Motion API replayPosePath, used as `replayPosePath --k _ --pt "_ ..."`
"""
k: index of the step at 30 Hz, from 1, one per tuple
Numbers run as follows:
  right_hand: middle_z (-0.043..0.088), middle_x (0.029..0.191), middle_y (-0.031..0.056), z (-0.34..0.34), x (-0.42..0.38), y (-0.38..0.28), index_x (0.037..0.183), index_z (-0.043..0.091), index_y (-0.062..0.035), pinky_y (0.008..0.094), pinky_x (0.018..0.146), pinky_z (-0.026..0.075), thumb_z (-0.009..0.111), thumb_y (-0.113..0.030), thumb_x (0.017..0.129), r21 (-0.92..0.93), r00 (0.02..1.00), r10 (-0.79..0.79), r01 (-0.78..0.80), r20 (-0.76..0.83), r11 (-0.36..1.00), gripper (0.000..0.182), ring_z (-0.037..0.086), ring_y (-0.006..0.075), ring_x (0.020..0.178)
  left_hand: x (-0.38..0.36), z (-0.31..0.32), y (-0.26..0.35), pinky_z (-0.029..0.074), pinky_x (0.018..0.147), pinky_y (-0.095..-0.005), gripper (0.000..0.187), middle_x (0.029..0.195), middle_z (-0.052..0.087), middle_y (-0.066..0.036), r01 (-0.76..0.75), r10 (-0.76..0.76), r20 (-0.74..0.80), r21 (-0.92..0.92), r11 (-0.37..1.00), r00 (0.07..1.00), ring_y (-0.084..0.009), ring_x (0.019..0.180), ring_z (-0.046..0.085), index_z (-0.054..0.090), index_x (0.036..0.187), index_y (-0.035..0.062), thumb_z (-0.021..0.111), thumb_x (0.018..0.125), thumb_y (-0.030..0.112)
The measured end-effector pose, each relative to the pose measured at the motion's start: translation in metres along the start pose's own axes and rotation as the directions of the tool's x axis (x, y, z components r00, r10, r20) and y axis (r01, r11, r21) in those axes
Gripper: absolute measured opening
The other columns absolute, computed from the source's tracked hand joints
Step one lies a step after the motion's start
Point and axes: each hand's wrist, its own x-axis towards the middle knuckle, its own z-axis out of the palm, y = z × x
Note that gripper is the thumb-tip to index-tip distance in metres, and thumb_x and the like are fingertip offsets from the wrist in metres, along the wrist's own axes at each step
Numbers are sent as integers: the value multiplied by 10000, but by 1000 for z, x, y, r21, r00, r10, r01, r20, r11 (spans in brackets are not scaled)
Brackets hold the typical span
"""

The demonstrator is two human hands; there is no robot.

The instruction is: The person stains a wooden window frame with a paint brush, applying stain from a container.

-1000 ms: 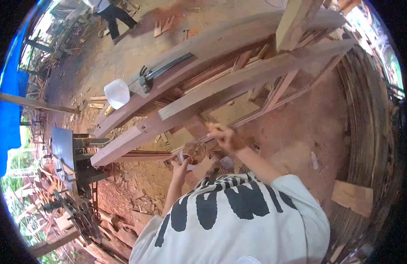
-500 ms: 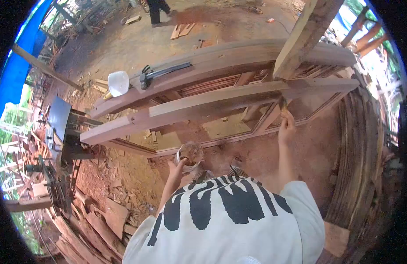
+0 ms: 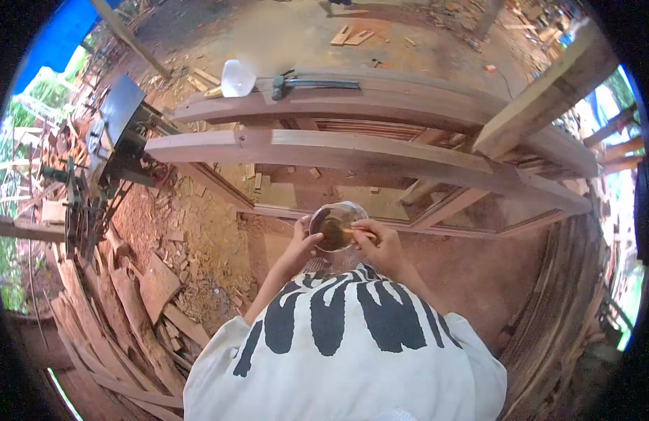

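In front of my shirt, my left hand [image 3: 299,243] grips the side of a round, whitish tub [image 3: 354,208] with dark brown stuff inside. My right hand [image 3: 380,245] is at the tub's right edge, its fingers closed round the handle of a paintbrush [image 3: 349,231]. The brush's tip is down in the tub, and its bristles cannot be made out. Just beyond both hands lies a wooden frame, its nearer curved beam [image 3: 324,149] running from left to right.
On the farther beam [image 3: 409,109] rest a hammer [image 3: 279,87] and a white plastic container [image 3: 237,79]. A slanting post [image 3: 549,91] rises at the right. Stacked boards [image 3: 549,281] lie on the right, rough slabs [image 3: 138,295] and a metal machine [image 3: 121,112] on the left.
My right hand has come from the near beam on the right, bringing the brush down into the tub. The tub has shifted slightly right and up in view, and the camera has turned.
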Motion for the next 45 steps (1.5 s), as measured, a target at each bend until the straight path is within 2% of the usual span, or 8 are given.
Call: replayPosePath --k 9,17,20,25,29,32,34,45 --pt "627 743 33 65 144 -77 987 663 -24 261 602 463 559 -292 924 -298 981 -129 167 143 940 295 568 100 672 -70 -85 -4 499 878 -535 724 1366 340 -119 -252 188 -219 -315 915 957 -325 1248 427 199 1350 185 636 776 239" --pt "625 1104 193 238 418 -146 1255 516 24 373 863 473 649 -462 799 -214 992 -121 109 -46 971 679 566 292 1104 -150 -195 -27 490 884 -530 769 1368 342 -120 -490 229 -628 -279 826 744 -328 1247 427 189 1355 191 668 756 248" --pt "424 1352 234 270 483 -131 1461 58 -22 507 858 480 712 -562 696 -507 982 75 23 172 862 1142 527 337 1149 -179 -229 -36 491 875 -526 751 1370 344 -98 -578 279 -691 -244 779 667 -311 1246 429 208 1349 189 667 757 239" --pt "599 1124 144 267 502 -124 1202 517 11 446 766 543 583 -329 834 -552 962 254 -157 104 819 506 646 281 914 -212 -271 -54 539 809 -497 840 1337 399 -100 -647 157 -847 -253 720 507 -316 1190 488 241 1359 184 722 676 278" --pt "575 1206 118 240 526 -106 1285 479 -28 459 795 537 536 -299 897 93 842 295 -373 451 923 477 601 271 1050 -224 -293 -43 542 851 -515 875 1325 465 -117 -727 158 -885 -245 641 438 -324 1156 543 295 1382 182 743 639 300" --pt "545 1260 101 245 525 -109 1311 458 -32 457 846 514 488 -291 939 92 750 351 -477 561 874 454 563 264 1119 -224 -318 -45 529 863 -536 861 1343 452 -110 -776 122 -913 -255 576 390 -337 1171 529 287 1385 207 733 655 297" --pt "492 1344 119 254 509 -109 1353 416 -75 491 896 485 512 -341 918 15 767 115 -161 631 987 519 511 280 1197 -228 -336 -35 524 868 -545 858 1348 446 -108 -789 32 -926 -302 535 376 -344 1183 517 281 1388 214 731 662 298" --pt "433 1374 110 371 514 -125 1391 375 -74 452 971 454 509 -406 901 144 965 31 -70 259 987 607 432 311 1254 -266 -600 51 452 961 -501 755 1374 366 -109 -821 209 -917 -182 542 341 -301 1256 429 185 1395 187 605 768 147"
